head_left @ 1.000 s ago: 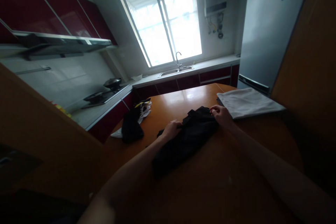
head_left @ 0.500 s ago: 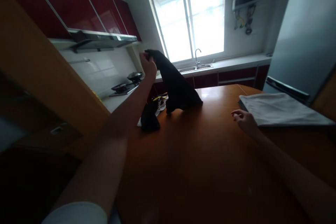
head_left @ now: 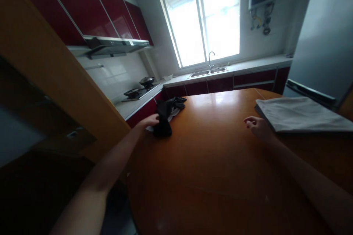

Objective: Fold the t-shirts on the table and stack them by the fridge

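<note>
My left hand [head_left: 151,120] is at the left edge of the brown table, closed on a piece of black cloth [head_left: 163,112]. Its fingertips are partly hidden by the dark fabric. The black cloth lies crumpled over a small heap of clothes, where a white garment [head_left: 174,113] peeks out. My right hand [head_left: 256,125] rests above the table on the right, fingers loosely curled in with nothing in them. Close beside it lies a flat, folded grey-white cloth [head_left: 303,114], which it does not hold.
The wooden table [head_left: 215,147] has a rounded edge. Behind it runs a counter with a sink [head_left: 211,71] under a window. A stove with pans [head_left: 146,80] is at the back left, a fridge [head_left: 317,40] at the right. A wooden post [head_left: 68,73] rises on the left.
My left hand has come down and toward me, bringing the raised black cloth from above the table onto the heap at the left. My right hand has hardly moved.
</note>
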Demonstrator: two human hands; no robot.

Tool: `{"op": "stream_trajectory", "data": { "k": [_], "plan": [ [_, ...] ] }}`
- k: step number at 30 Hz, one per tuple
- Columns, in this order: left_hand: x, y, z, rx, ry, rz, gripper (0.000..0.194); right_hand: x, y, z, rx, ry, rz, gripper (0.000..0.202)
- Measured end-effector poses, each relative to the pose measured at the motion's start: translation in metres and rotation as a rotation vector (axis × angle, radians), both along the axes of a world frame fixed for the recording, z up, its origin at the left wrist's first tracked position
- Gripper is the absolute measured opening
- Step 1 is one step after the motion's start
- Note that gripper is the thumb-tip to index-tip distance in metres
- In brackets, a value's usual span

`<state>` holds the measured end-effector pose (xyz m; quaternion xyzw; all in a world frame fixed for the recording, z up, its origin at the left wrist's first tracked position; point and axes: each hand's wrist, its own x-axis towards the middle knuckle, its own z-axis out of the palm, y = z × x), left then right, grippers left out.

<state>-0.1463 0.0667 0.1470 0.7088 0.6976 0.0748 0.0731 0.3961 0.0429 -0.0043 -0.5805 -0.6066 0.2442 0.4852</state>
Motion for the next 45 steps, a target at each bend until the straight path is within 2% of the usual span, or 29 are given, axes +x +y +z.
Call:
{"op": "stream_trajectory", "data": {
  "k": [3,5,8,11,13,15,17,19,22,25,28,30,32,33,35,36,37,38,39,40,43,45],
  "plan": [
    [-0.014,-0.016,-0.043,-0.087,0.079,0.082,0.032,-0.002,0.002,-0.001,-0.020,0.004,0.009,0.027],
    [-0.014,-0.016,-0.062,-0.031,0.118,0.146,0.039,-0.001,0.005,-0.003,-0.018,-0.007,0.004,0.028],
    [0.002,-0.009,-0.088,0.085,0.136,0.181,0.054,0.003,0.008,-0.003,0.017,-0.046,-0.051,0.028],
    [0.019,-0.001,-0.115,0.065,0.122,0.177,0.059,0.018,0.008,0.002,0.106,-0.171,-0.222,0.030],
    [0.021,0.004,-0.130,0.017,0.113,0.195,0.061,0.034,0.005,0.005,0.128,-0.321,-0.387,0.032],
    [0.013,0.012,-0.140,-0.006,0.101,0.231,0.063,0.051,0.002,0.008,0.064,-0.463,-0.525,0.036],
    [0.002,0.020,-0.146,0.021,0.083,0.240,0.063,0.064,-0.002,0.009,-0.068,-0.550,-0.598,0.045],
    [-0.004,0.024,-0.148,0.086,0.071,0.229,0.060,0.069,-0.005,0.010,-0.203,-0.596,-0.611,0.047],
    [0.004,0.017,-0.145,0.368,0.086,0.223,0.055,0.067,-0.006,0.013,-0.278,-0.609,-0.610,0.034],
    [0.027,0.004,-0.138,0.651,0.075,0.214,0.049,0.063,-0.006,0.025,-0.245,-0.593,-0.609,0.032],
    [0.049,-0.002,-0.129,0.746,0.031,0.119,0.042,0.051,-0.014,0.047,-0.192,-0.570,-0.585,0.029],
    [0.062,0.000,-0.122,0.771,-0.003,0.036,0.037,0.030,-0.025,0.063,-0.130,-0.515,-0.498,0.025],
    [0.074,0.003,-0.113,0.785,-0.048,-0.041,0.034,-0.003,-0.040,0.073,-0.064,-0.432,-0.280,0.023],
    [0.081,0.005,-0.107,0.784,-0.075,-0.081,0.032,-0.022,-0.048,0.074,-0.037,-0.384,-0.089,0.028],
    [0.099,0.007,-0.096,0.755,-0.154,-0.164,0.031,-0.054,-0.063,0.073,-0.103,-0.249,0.450,0.041],
    [0.109,0.006,-0.091,0.718,-0.206,-0.210,0.031,-0.064,-0.068,0.072,-0.134,-0.171,0.673,0.044],
    [0.120,0.004,-0.088,0.657,-0.271,-0.258,0.031,-0.071,-0.071,0.069,-0.152,-0.093,0.824,0.046],
    [0.132,0.001,-0.086,0.570,-0.341,-0.300,0.032,-0.072,-0.071,0.067,-0.147,-0.022,0.888,0.046],
    [0.143,-0.002,-0.086,0.453,-0.392,-0.353,0.033,-0.070,-0.068,0.064,-0.124,0.038,0.873,0.046],
    [0.154,-0.007,-0.087,0.309,-0.409,-0.431,0.035,-0.064,-0.063,0.062,-0.097,0.089,0.799,0.045],
    [0.174,-0.021,-0.098,-0.034,-0.341,-0.653,0.041,-0.037,-0.037,0.053,-0.083,0.212,0.506,0.036],
    [0.177,-0.030,-0.105,-0.147,-0.287,-0.732,0.041,-0.021,-0.021,0.046,-0.113,0.268,0.322,0.027]
  ]
}}
